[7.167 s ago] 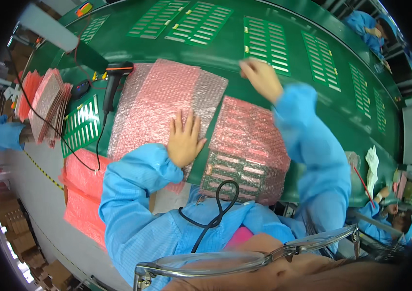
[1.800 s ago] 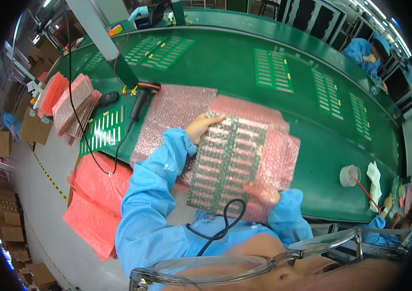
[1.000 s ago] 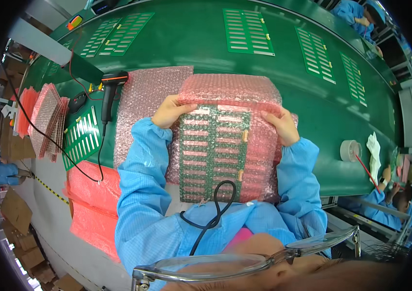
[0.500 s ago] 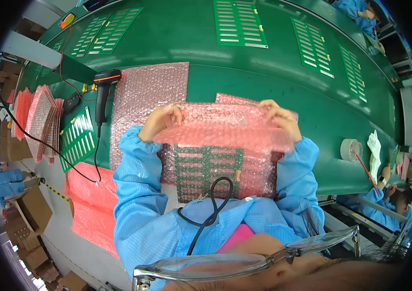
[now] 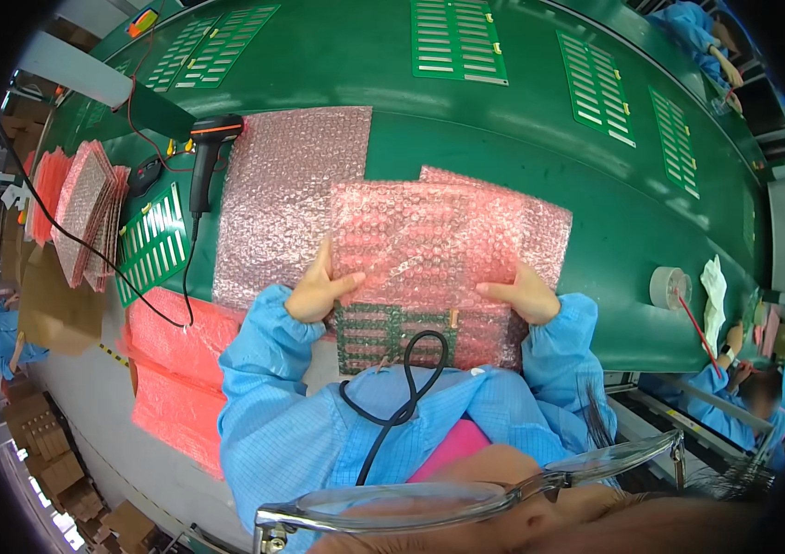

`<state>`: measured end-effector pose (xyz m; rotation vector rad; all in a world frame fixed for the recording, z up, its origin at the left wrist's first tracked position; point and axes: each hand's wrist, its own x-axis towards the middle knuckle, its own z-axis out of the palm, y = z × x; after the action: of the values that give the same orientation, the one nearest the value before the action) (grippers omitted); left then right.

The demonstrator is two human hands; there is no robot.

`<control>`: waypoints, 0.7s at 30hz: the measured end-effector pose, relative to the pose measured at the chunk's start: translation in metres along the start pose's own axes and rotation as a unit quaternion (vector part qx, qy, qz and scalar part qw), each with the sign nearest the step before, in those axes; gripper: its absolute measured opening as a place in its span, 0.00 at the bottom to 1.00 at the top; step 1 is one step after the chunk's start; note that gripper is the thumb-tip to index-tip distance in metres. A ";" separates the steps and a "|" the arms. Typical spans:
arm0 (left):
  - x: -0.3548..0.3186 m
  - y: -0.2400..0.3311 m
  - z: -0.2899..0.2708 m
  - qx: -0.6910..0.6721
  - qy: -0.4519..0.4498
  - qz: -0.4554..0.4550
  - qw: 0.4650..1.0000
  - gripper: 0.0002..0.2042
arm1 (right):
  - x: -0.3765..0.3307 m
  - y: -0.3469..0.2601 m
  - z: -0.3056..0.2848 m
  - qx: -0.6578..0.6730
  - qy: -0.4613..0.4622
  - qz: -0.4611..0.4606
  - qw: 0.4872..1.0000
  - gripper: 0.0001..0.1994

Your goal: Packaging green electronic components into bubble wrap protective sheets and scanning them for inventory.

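Observation:
A green circuit board with rows of slots lies in front of me, seen through clear bubble wrap. Pink bubble wrap is folded flat over its far part, and the board shows dimly through it. My left hand grips the left edge of this wrap, thumb on top and fingers partly hidden at the side. On the right edge, my right hand holds the wrap the same way, thumb pressed on top. Another bubble wrap layer sticks out beneath at the right.
A bubble wrap sheet lies at left, beside a barcode scanner with a black cable. Beyond it are a bare green board and stacked pink bubble wrap. More boards line the far bench. A round clear container stands right.
The pink bubble wrap flap, raised and blurred before, now lies flat. Both hands have come down toward me along its sides, thumbs now on top.

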<state>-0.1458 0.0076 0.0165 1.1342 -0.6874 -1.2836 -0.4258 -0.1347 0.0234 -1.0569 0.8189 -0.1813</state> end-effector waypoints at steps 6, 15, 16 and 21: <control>-0.036 -0.004 -0.017 0.027 -0.107 -0.117 0.987 0.36 | -0.022 0.003 0.015 -0.096 -0.031 -0.056 0.993 0.19; -0.012 0.175 0.041 0.410 -0.226 0.274 0.840 0.16 | -0.098 -0.102 0.001 -0.164 0.082 -0.437 0.881 0.09; 0.000 0.182 0.045 0.457 -0.245 0.324 0.792 0.14 | -0.103 -0.107 -0.002 -0.136 0.061 -0.472 0.869 0.09; 0.042 0.103 0.056 0.559 -0.293 0.572 0.524 0.16 | -0.097 -0.079 -0.012 -0.602 0.153 -0.505 0.599 0.12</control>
<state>-0.1483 -0.0573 0.1231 0.7048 -2.4833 0.2091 -0.4826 -0.1348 0.1351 -2.8281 0.4506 -0.8759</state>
